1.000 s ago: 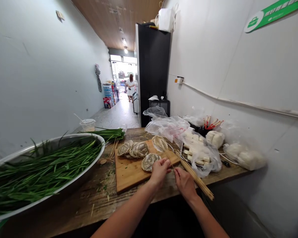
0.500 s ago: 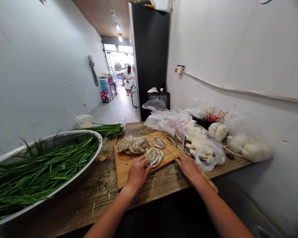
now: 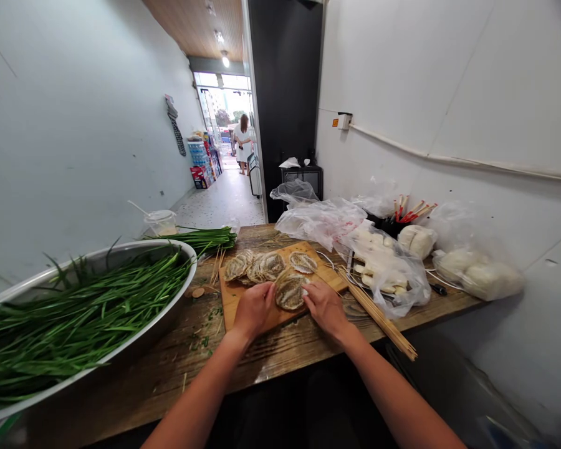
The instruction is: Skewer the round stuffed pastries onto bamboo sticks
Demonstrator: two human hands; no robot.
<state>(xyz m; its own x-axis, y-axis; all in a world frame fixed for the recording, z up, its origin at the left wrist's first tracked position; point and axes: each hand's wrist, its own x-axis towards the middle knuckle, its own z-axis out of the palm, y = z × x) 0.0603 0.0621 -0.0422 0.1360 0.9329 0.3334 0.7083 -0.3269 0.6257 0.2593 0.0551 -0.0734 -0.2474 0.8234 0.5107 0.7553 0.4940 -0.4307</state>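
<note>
In front of me my left hand (image 3: 255, 305) pinches the left edge of a flat, round, ruffled brownish piece of food (image 3: 290, 292), its exact kind unclear. At the right edge my right hand (image 3: 326, 305) grips the same piece, fingers closed. It is held tilted over the near part of a wooden cutting board (image 3: 240, 305). Behind it on the board lie an overlapping row of similar pieces (image 3: 265, 266) and one separate piece (image 3: 303, 262). A bundle of thin bamboo skewers (image 3: 378, 316) lies right of my right hand, across the table edge.
A large metal basin (image 3: 192, 265) of green chives (image 3: 98, 305) stands at the left, with more chives (image 3: 206, 237) behind. Plastic bags (image 3: 315, 218), bagged white pieces (image 3: 388, 268) and a cup of red-tipped sticks (image 3: 399, 226) fill the right. A person (image 3: 242, 140) stands at the far doorway.
My right hand has moved left from the skewers to the round piece, which is now raised and turned between both hands. The view has shifted slightly.
</note>
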